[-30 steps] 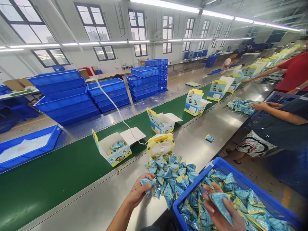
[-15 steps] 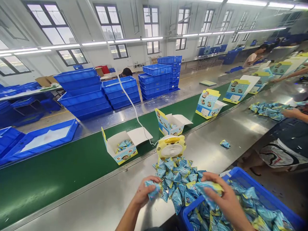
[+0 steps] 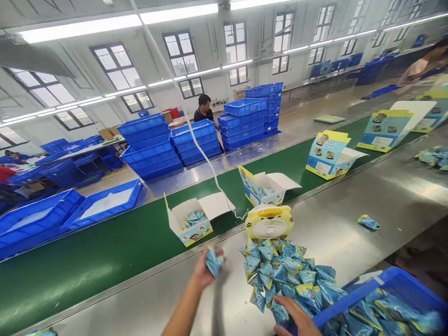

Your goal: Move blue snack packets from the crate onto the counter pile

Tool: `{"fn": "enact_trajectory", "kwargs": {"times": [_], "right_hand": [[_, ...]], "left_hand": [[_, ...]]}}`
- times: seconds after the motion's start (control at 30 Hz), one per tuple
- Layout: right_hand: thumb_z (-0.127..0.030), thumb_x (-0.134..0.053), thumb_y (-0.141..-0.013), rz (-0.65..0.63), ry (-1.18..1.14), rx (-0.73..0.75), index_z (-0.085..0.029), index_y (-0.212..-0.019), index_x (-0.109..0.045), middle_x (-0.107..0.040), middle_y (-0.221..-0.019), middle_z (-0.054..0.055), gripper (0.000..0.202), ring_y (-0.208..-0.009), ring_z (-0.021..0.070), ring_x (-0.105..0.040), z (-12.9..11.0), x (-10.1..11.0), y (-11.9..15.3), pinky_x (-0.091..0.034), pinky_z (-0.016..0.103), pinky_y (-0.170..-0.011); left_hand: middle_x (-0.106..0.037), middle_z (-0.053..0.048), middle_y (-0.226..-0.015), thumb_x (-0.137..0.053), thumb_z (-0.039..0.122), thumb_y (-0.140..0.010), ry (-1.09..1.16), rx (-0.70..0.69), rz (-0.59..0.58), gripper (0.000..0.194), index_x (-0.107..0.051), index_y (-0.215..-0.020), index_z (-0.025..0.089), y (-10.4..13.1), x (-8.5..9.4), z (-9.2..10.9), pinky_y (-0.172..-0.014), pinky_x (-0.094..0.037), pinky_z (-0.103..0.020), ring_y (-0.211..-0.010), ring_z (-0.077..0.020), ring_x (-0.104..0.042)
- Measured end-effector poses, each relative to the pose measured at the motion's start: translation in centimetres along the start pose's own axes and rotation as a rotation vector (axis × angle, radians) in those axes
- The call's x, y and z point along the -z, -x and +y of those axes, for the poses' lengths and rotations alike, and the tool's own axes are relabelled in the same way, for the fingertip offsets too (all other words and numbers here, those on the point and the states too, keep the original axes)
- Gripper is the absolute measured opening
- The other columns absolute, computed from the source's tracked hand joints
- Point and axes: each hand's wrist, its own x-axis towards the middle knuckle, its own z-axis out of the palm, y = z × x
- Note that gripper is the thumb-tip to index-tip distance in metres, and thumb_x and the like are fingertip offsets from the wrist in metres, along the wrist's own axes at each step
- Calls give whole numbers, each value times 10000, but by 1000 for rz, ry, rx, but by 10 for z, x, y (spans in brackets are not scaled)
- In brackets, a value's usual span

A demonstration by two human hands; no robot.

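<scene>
My left hand (image 3: 203,270) is closed on a small blue-and-yellow triangular foil packet (image 3: 214,262), held above the steel table near the belt's edge. My right hand (image 3: 297,317) is at the front of a heap of similar packets (image 3: 280,268). Its thumb and fingers curl round one packet (image 3: 279,311) at the heap's lower edge. Beside that hand, a blue crate (image 3: 402,275) full of the same packets stands at the lower right. An open carton (image 3: 198,235) with packets inside sits on the green belt, beyond my left hand.
A yellow animal-faced fan (image 3: 269,223) stands behind the heap, its white cable crossing the belt. More open cartons (image 3: 329,156) line the green conveyor belt (image 3: 115,261). A single packet (image 3: 368,222) lies to the right. Stacked blue crates (image 3: 196,135) and a person (image 3: 203,111) are beyond.
My view has swung left. My left hand has moved away from the heap toward the belt with its packet. My right hand has come down to the heap's front edge; its earlier raised packet is no longer visible.
</scene>
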Motion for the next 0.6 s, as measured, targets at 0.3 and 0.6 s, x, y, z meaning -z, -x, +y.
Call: {"fn": "enact_trajectory", "kwargs": {"times": [0.3, 0.6], "right_hand": [[-530, -481, -967, 364, 341, -80, -190, -1467, -598, -711, -1502, 159, 616, -1436, 317, -622, -15, 79, -68, -491, 480, -1256], [-401, -399, -949, 434, 518, -295, 9, -1504, -450, -703, -1348, 350, 693, -1277, 525, -685, 12, 53, -159, -517, 730, -1033]], "left_hand": [[-621, -89, -1176, -712, 565, -888, 176, -107, 480, 485, -562, -1182, 209, -101, 37, 196, -877, -656, -490, -1083, -270, -632], [-623, -33, -1185, -692, 373, -891, 55, -229, 649, 353, -567, -1197, 249, -80, 58, 87, -769, -583, -310, -901, -166, -675]]}}
